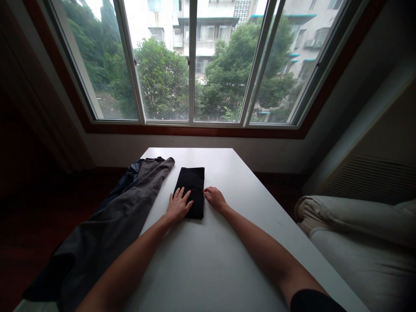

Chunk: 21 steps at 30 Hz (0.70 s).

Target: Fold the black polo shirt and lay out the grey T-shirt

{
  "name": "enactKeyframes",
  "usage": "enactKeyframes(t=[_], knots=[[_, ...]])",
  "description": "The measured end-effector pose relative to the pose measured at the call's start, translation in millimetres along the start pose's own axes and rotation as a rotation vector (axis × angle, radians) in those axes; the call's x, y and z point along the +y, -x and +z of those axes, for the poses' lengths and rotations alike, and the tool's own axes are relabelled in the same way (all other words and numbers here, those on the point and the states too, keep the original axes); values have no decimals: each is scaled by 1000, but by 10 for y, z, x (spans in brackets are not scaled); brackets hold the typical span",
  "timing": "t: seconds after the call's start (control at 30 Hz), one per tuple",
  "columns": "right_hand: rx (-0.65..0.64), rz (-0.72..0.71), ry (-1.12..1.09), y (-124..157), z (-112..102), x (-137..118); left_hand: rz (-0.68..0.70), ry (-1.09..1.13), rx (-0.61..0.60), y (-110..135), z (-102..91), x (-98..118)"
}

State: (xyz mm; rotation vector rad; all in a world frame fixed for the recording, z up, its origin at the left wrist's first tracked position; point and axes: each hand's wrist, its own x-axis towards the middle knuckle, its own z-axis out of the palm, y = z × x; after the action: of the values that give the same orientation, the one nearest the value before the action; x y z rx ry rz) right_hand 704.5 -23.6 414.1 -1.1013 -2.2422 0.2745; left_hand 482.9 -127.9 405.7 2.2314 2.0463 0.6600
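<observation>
A black garment (194, 180), folded into a flat, narrow rectangle, lies on the white table (227, 260). My left hand (179, 205) rests flat on its left half, with the fingers spread. At the garment's right edge is my right hand (215, 198), its fingers curled in and the fingertips pinching the edge. Which kind of garment it is cannot be told from the folded shape.
Grey and dark-blue clothes (130, 212) are heaped along the table's left side and hang over its edge. A sofa with a pale cover (357, 242) stands to the right. Beyond the table's far end is a wide window (191, 65).
</observation>
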Motion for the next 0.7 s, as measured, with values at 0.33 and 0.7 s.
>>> enactKeyframes(t=[0.33, 0.7], knots=[[-35, 25, -1, 0, -25, -34, -143, -101, 3, 33, -62, 48], [-12, 6, -3, 2, -4, 2, -132, -103, -34, 38, -77, 52]])
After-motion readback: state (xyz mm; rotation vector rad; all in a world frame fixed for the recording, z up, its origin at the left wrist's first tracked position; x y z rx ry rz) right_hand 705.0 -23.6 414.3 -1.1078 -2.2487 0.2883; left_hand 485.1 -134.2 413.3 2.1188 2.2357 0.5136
